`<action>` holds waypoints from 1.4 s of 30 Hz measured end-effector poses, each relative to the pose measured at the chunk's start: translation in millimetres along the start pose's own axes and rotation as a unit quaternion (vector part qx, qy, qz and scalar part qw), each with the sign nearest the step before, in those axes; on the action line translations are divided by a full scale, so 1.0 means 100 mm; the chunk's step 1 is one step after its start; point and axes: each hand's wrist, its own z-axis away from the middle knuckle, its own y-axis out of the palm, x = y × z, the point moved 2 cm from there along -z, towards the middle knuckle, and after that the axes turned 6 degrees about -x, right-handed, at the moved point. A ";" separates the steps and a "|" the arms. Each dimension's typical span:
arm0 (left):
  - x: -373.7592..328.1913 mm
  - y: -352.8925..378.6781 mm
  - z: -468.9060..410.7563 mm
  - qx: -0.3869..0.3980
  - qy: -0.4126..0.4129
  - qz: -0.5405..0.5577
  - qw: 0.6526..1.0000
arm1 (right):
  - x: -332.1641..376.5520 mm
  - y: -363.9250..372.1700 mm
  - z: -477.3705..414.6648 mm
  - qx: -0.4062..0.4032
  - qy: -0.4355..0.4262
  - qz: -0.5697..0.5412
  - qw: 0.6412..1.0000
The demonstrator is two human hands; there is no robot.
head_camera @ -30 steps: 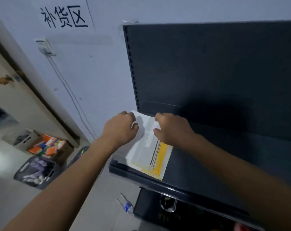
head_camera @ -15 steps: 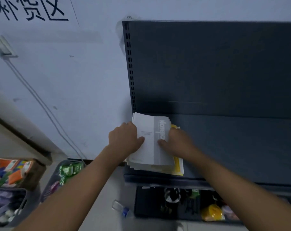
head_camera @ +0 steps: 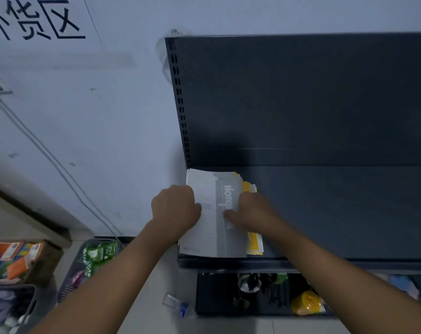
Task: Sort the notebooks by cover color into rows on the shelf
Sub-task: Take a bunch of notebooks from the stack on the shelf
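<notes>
A stack of notebooks lies at the left end of the dark shelf (head_camera: 337, 213). The top notebook (head_camera: 211, 227) has a white and grey cover with pale lettering. Yellow-edged notebooks (head_camera: 254, 244) stick out from under it on the right. My left hand (head_camera: 174, 208) curls over the stack's left edge, fingers bent down on the cover. My right hand (head_camera: 250, 210) presses on the right side of the top cover, its thumb on the grey band. Both hands hold the stack in place.
The shelf's dark back panel (head_camera: 301, 97) rises behind. A lower shelf (head_camera: 252, 292) holds small items and a yellow packet (head_camera: 306, 303). On the floor at left are a cardboard box (head_camera: 21, 261), baskets of goods (head_camera: 91, 261) and a plastic bottle (head_camera: 178, 306).
The view swung from the left to face the shelf squarely. The notebook stack now sits straight at the shelf's left end, with a grey-white cover on top instead of the yellow-striped one.
</notes>
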 end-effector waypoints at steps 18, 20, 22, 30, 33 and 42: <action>-0.11 0.13 0.01 -0.072 -0.015 0.090 0.993 | -0.13 0.08 -0.11 0.012 -0.004 0.021 1.000; -0.10 0.15 0.00 -0.068 -0.020 0.092 0.993 | -0.11 0.09 -0.10 -0.005 -0.007 0.031 0.999; -0.06 0.16 -0.02 -0.058 -0.028 0.087 0.994 | -0.06 0.11 -0.08 -0.035 -0.011 0.028 0.999; 0.07 0.17 -0.09 -0.023 -0.068 0.097 0.993 | 0.11 0.12 -0.07 -0.066 -0.035 0.050 0.996; 0.09 0.14 -0.13 -0.010 -0.090 0.122 0.988 | 0.13 0.08 -0.06 -0.062 -0.043 0.063 0.995; -0.05 0.15 -0.10 0.029 -0.091 0.287 0.953 | 0.16 0.07 -0.07 -0.051 -0.066 0.060 0.995</action>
